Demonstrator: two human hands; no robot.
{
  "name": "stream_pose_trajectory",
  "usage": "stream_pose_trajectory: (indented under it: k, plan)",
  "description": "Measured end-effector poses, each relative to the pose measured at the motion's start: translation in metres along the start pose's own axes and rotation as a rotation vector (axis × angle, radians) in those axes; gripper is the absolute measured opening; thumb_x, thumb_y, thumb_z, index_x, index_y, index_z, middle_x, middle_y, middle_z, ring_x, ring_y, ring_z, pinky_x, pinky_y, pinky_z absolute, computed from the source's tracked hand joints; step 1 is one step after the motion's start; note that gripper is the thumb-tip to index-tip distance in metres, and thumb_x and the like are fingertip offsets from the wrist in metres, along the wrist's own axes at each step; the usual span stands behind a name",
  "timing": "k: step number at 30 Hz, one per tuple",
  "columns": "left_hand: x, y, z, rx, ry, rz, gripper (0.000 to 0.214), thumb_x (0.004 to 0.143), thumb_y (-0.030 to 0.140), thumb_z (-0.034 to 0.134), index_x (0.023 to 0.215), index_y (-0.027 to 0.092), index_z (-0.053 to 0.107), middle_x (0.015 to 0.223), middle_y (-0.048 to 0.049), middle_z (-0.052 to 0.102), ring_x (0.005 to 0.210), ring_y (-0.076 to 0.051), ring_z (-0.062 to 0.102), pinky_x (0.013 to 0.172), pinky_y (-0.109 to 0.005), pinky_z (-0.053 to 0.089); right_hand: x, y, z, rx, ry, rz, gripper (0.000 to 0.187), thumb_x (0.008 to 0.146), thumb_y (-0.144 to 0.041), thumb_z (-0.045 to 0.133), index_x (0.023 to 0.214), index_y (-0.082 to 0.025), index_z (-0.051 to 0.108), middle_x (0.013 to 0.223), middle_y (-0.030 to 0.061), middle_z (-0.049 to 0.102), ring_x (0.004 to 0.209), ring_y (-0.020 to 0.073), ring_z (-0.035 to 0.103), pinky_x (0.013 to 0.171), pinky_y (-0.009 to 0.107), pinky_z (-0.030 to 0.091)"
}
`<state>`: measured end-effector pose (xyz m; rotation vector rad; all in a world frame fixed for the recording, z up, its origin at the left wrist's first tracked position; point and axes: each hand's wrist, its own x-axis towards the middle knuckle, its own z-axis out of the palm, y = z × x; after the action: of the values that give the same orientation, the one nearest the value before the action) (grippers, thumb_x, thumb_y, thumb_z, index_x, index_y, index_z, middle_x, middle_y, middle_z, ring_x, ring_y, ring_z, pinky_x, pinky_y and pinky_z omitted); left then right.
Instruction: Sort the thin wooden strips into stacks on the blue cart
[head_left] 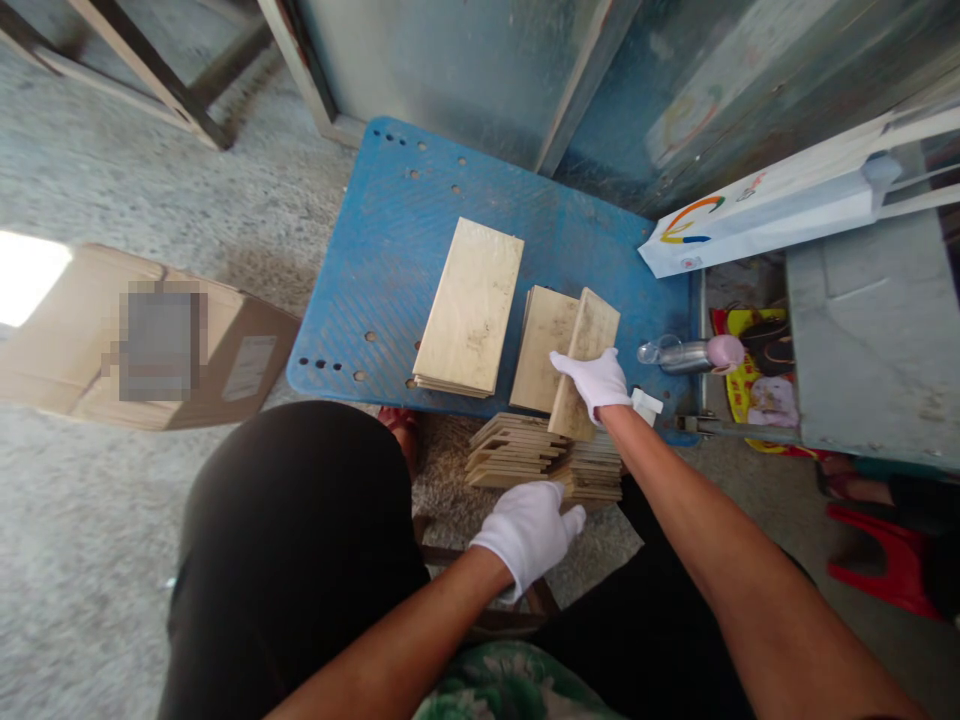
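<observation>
My right hand (pixel 596 383), in a white glove, is closed on a thin wooden board (pixel 589 325). The board lies at a slant over the right side of a short stack of similar boards (pixel 544 340) on a blue plastic table (pixel 390 260). A taller-looking stack of pale boards (pixel 472 300) rests to its left. My gloved left hand (pixel 532 530) is lower, close to two piles of boards at the table's near edge: a staggered left pile (pixel 517 445) and a right pile (pixel 592 470). Its thumb stands apart from the fingers, with no board visible between them.
A steel bottle with a pink cap (pixel 724 355) lies at the table's right end, near a white paper bag (pixel 765 215). A grey surface (pixel 870 340) is farther right, with a red stool (pixel 877 560) below. Flattened cardboard (pixel 225 350) lies left on the floor.
</observation>
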<state>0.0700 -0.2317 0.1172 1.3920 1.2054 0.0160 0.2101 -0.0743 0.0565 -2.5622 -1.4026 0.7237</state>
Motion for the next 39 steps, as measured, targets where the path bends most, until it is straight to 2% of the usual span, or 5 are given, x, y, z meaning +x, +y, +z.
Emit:
stream_pose_trajectory:
  k: [7,11,22,26,39]
  plan:
    - [-0.003,0.003,-0.002,0.030,-0.009,-0.004,0.039,0.086,0.047,0.040,0.098,0.018,0.065,0.095,-0.0114,0.071,0.090,-0.030,0.067,0.081,-0.039,0.051,0.002,-0.042,0.017,-0.094,-0.009,0.050,0.141,0.045,-0.070,0.076,0.147,0.006,0.015,0.132,0.0307,0.050,0.123,0.0382,0.049,0.099,0.042,0.044]
    - [-0.004,0.007,-0.005,0.060,-0.039,-0.034,0.042,0.087,0.046,0.040,0.104,0.017,0.064,0.099,-0.0127,0.070,0.094,-0.031,0.066,0.084,-0.040,0.051,0.006,-0.052,0.027,-0.137,-0.023,0.063,0.143,0.043,-0.071,0.076,0.148,0.003,0.014,0.135,0.0307,0.047,0.124,0.0388,0.048,0.099,0.044,0.044]
    - [-0.008,0.010,-0.009,0.057,-0.099,-0.053,0.042,0.086,0.047,0.038,0.101,0.017,0.063,0.098,-0.0145,0.068,0.091,-0.032,0.065,0.079,-0.041,0.051,0.013,-0.057,0.046,-0.159,-0.042,0.160,0.141,0.042,-0.067,0.079,0.147,0.003,0.016,0.132,0.0338,0.046,0.123,0.0408,0.048,0.097,0.049,0.044]
    - [-0.008,0.012,-0.009,0.054,-0.112,-0.062,0.043,0.087,0.048,0.037,0.102,0.017,0.062,0.098,-0.0142,0.068,0.090,-0.033,0.065,0.078,-0.043,0.051,0.013,-0.056,0.052,-0.145,-0.031,0.156,0.136,0.042,-0.065,0.080,0.146,-0.001,0.021,0.133,0.0330,0.045,0.125,0.0412,0.046,0.099,0.050,0.042]
    - [-0.007,0.011,-0.008,-0.002,-0.129,-0.089,0.042,0.085,0.048,0.040,0.105,0.019,0.063,0.100,-0.0124,0.069,0.094,-0.031,0.065,0.083,-0.040,0.050,0.010,-0.069,0.060,-0.238,0.002,0.143,0.130,0.049,-0.069,0.076,0.145,0.000,0.020,0.129,0.0338,0.044,0.124,0.0422,0.045,0.096,0.053,0.042]
